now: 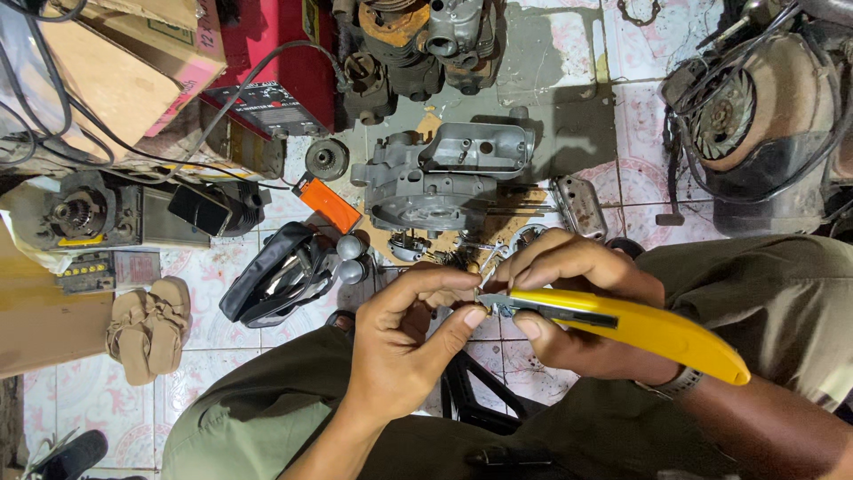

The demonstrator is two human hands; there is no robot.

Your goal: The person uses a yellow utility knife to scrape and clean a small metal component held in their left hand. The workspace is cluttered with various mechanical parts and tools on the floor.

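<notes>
1. A tiled floor (569, 44) with a pink floral pattern is seen from above; it is stained and crowded with engine parts.
2. A grey engine crankcase (444, 178) is laid on a piece of cardboard beyond the fingertips, with small screws and fittings scattered between it and the hands.
3. A red machine case (284, 62) and cardboard boxes (124, 62) are placed at the far left, well apart from the hands; black cables are draped over the boxes.
4. A black bag (275, 271) lies to the left of the left fingers, and a pair of tan sandals (147, 324) lies further left.
5. A fan-cooled engine housing (755, 116) is set at the far right, beyond the right hand.
6. The yellow utility knife (640, 329) is grasped in the right hand (577, 302); its fingers are closed around the handle, with the blade end directed toward the left hand.
7. The left hand (400, 342) is closed in a pinch, thumb and fingertips pressed together at the knife tip. A small part appears to be pinched there; its kind cannot be told.
8. Both hands are held above the person's olive trouser legs (258, 418).
</notes>
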